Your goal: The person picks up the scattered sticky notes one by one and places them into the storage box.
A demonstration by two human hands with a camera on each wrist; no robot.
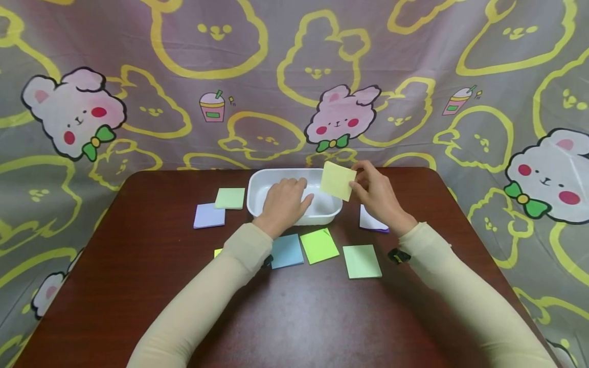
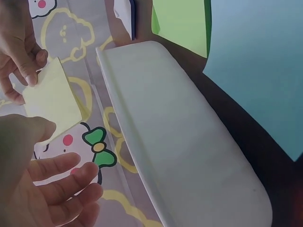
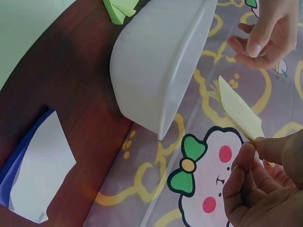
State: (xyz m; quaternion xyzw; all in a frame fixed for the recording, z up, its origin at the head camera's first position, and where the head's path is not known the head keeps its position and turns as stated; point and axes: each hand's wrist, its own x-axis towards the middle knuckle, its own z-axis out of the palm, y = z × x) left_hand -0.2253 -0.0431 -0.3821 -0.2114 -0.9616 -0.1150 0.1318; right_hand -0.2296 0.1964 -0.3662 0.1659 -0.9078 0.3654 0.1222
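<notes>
My right hand [image 1: 378, 193] pinches a pale yellow sticky note pad [image 1: 337, 181] by its edge, holding it up above the right end of a white plastic basin [image 1: 296, 220]. In the right wrist view the pad [image 3: 239, 109] is seen nearly edge-on, with its sheets slightly apart. My left hand [image 1: 286, 203] is over the basin's middle, fingers loosely bent and holding nothing. In the left wrist view that left hand [image 2: 61, 184] has its fingers spread, its thumb close to the pad; whether they touch I cannot tell.
Around the basin on the brown table [image 1: 294, 317] lie sticky note pads: pale green [image 1: 230, 198] and lavender [image 1: 209, 215] at left, blue [image 1: 287, 251], lime [image 1: 319, 246] and mint [image 1: 362, 261] in front, white-and-purple [image 1: 370, 219] at right. A yellow one [image 1: 218, 252] is mostly hidden by the left sleeve. A patterned curtain [image 1: 276, 92] hangs behind.
</notes>
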